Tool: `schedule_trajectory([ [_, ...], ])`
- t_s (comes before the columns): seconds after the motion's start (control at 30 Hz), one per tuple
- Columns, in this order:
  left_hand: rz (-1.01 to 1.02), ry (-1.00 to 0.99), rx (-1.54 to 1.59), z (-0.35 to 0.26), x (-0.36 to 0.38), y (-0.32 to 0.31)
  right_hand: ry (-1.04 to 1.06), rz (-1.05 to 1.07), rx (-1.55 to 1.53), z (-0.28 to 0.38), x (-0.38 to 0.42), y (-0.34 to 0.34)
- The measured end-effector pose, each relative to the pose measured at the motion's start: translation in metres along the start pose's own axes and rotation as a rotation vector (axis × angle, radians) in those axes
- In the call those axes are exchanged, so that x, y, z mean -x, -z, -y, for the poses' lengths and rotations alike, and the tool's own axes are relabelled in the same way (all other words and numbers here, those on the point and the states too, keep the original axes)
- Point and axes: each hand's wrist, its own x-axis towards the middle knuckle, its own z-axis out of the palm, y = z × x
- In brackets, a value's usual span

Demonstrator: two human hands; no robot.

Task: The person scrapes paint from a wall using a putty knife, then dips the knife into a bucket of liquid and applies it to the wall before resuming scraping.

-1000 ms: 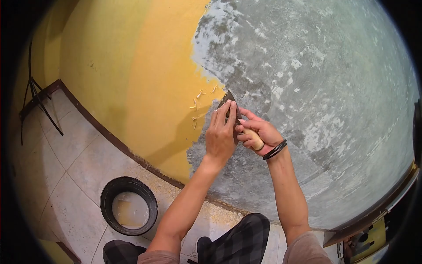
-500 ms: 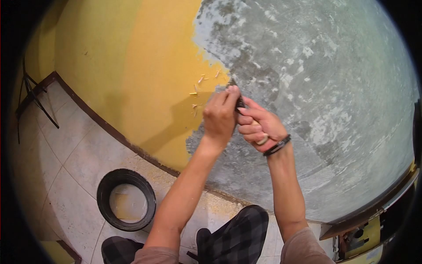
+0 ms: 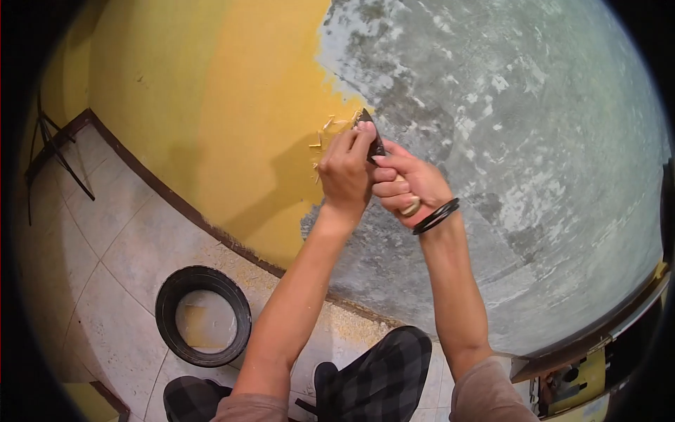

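Observation:
A paint scraper (image 3: 377, 145) with a dark blade and a pale handle lies tilted against the wall. My right hand (image 3: 418, 181) is wrapped round its handle, the handle's end poking out below the fingers. The fingers of my left hand (image 3: 344, 172) press on the blade near its tip. That tip meets the edge where yellow paint (image 3: 260, 91) gives way to bare grey plaster (image 3: 478, 141). Thin curled paint shavings (image 3: 325, 125) cling to the yellow side, left of the blade.
On the tiled floor (image 3: 126, 274) stands a black bucket (image 3: 165, 309) with a little cloudy liquid in it. Paint flakes (image 3: 355, 327) lie along the brown baseboard (image 3: 183, 204). Dark thin legs of a stand (image 3: 67, 169) are at far left. My checked-cloth knees (image 3: 380, 380) are below.
Both hands and the scraper have shifted slightly up and left along the paint edge. More of the blade shows above my left fingers, and the shavings by it have moved.

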Motion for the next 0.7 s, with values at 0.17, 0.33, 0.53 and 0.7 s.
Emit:
schedule_trajectory([
  [0.17,-0.051,-0.032,0.09,-0.002,0.016,-0.006,0.02,-0.046,-0.038,-0.008,0.023,0.013],
  [0.33,0.043,0.053,0.126,-0.007,0.012,0.003,0.009,-0.052,-0.018,-0.007,0.018,0.005],
  [0.53,-0.07,-0.065,0.003,0.009,0.013,-0.006,-0.039,0.062,-0.091,-0.005,-0.004,0.022],
  [0.7,0.097,0.003,0.126,0.008,0.018,0.01,0.051,-0.157,-0.034,-0.022,0.009,0.001],
])
